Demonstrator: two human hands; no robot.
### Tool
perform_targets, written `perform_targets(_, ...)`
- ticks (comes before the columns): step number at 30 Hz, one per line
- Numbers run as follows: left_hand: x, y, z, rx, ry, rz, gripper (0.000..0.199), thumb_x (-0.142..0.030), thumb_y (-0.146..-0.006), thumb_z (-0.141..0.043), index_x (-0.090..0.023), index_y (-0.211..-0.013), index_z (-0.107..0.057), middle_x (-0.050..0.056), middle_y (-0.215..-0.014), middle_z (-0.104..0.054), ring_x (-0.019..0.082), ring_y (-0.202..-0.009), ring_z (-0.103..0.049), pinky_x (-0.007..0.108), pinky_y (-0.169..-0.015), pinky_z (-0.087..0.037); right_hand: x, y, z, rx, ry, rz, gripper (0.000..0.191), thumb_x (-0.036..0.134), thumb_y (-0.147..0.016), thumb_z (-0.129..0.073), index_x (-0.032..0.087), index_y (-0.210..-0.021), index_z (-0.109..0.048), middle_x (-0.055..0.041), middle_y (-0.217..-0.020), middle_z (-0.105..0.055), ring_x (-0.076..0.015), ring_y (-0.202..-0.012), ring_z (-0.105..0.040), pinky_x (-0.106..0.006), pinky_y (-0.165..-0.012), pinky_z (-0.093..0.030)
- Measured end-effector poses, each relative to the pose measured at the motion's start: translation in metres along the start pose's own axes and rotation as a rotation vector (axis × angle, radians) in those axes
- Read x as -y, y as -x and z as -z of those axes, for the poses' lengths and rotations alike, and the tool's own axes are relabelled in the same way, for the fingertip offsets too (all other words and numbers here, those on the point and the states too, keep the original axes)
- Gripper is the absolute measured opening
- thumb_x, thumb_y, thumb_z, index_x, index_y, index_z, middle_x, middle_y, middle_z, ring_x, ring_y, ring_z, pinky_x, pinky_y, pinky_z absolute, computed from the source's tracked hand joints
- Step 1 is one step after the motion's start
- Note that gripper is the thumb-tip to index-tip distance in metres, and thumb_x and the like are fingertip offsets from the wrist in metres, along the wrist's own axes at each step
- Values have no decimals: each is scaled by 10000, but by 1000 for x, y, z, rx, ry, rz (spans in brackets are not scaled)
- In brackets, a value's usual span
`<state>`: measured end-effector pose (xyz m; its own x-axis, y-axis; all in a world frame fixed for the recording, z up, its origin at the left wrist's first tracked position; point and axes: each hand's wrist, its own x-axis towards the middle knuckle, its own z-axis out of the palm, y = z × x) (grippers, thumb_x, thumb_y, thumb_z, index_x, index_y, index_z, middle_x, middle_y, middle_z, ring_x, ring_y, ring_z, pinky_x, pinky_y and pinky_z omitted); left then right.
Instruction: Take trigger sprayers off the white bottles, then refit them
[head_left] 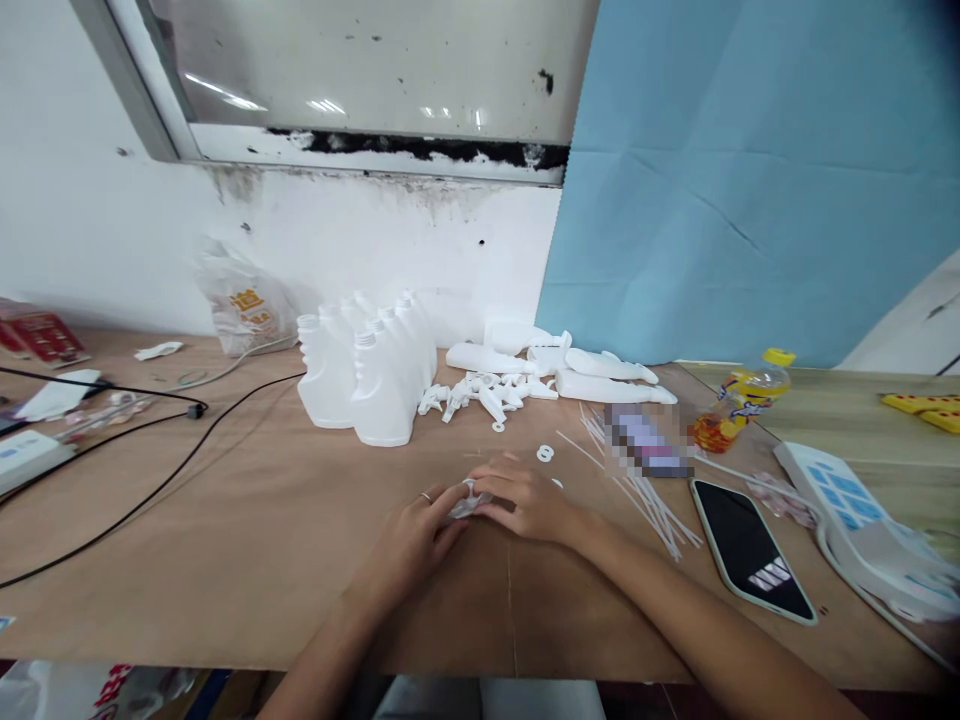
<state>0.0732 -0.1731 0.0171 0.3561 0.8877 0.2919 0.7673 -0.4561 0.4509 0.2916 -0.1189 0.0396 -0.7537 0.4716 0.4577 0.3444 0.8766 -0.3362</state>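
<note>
Now, the left hand [421, 535] and the right hand [529, 498] hold narrowly a small whitish plastic piece [465, 504] between their fingers, apparently a fitting step; the next move probably calls for steady pinching; flat white plastic rings [545, 454] lie just beyond

A slim, shiny ring [426, 497], a narrow pale band, circles one finger of the left hand [420, 535]. The right hand [529, 500] is bare, and both forearms [652, 575] are uncovered as far as they show. Below the near edge of the surface [225, 620], pale greyish-white clothing [540, 698] covers the lap, its details indistinct.
</note>
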Motion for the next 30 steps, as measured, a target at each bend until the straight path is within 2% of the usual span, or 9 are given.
perform_targets(5, 2, -2, 0, 34, 35, 3, 304, -278, -946, -484, -304, -1237, -570, 28, -1117, -687, 189, -920, -679, 271, -764, -510, -2, -4, 5, -21, -62, -39, 143, 295, -955, -573, 220, -1014, -680, -69, -1132, -712, -209, -1047, -646, -396, -1001, -377)
perform_targets(8, 1, 1, 2, 54, 48, 38, 273, -267, -940, -486, -291, -1200, -568, 30, -1131, -687, 197, -919, -678, 280, -757, -505, -21, -1, 24, -88, -60, -248, 222, 307, -960, -552, 226, -1133, -665, -61, -1099, -723, -188, -944, -664, -344, -918, -445)
perform_targets(10, -1, 4, 2, 59, 45, 72, 277, -266, -938, -486, -283, -1207, -549, 38, -1138, -688, 209, -930, -677, 300, -770, -506, -41, 6, 41, -105, 145, -450, 217, 249, -947, -536, 180, -1081, -692, -93, -996, -733, -215, -901, -657, -347, -863, -458)
perform_targets(13, -2, 7, 2, 60, 50, 75, 339, -247, -930, -490, -298, -1265, -514, 38, -1184, -675, 223, -991, -665, 326, -822, -505, -69, 24, 61, 14, 589, -717, 195, 140, -882, -540, 119, -812, -721, -189, -968, -708, -322, -1029, -607, -459, -925, -391)
perform_targets(16, -3, 6, 1, 64, 77, 59, 371, -211, -913, -499, -317, -1268, -521, 27, -1243, -649, 218, -1031, -656, 323, -859, -502, -84, 37, 66, 101, 716, -917, 176, 83, -832, -546, 103, -764, -707, -224, -979, -692, -356, -1023, -600, -490, -882, -383)
perform_targets(22, -3, 5, 1, 51, 68, 62, 416, -168, -870, -517, -300, -1263, -537, 38, -1207, -662, 217, -1001, -658, 314, -840, -501, -89, 34, 59, 106, 647, -954, 185, 70, -766, -561, 132, -637, -679, -171, -765, -697, -306, -828, -654, -413, -790, -410)
perform_targets(25, -4, 8, 0, 55, 71, 38, 444, -157, -861, -511, -308, -1278, -533, 32, -1202, -659, 209, -987, -656, 301, -828, -499, -89, 31, 65, -61, 357, -907, 138, 134, -766, -564, 156, -725, -694, -90, -727, -695, -240, -741, -650, -336, -707, -435)
perform_targets(28, -5, 7, 0, 64, 83, 1, 489, -129, -843, -500, -328, -1289, -527, 16, -1217, -641, 196, -985, -652, 289, -839, -489, -84, 29, 75, -323, -254, -777, 238, 229, -791, -594, 185, -1000, -698, -38, -808, -701, -197, -761, -637, -298, -686, -455)
perform_targets(30, -6, 6, 0, 81, 81, -1, 501, -117, -825, -505, -327, -1278, -534, 11, -1200, -640, 195, -967, -654, 287, -831, -484, -77, 25, 80, -433, -622, -683, 291, 304, -802, -635, 210, -1072, -690, -47, -897, -696, -186, -804, -629, -302, -701, -470)
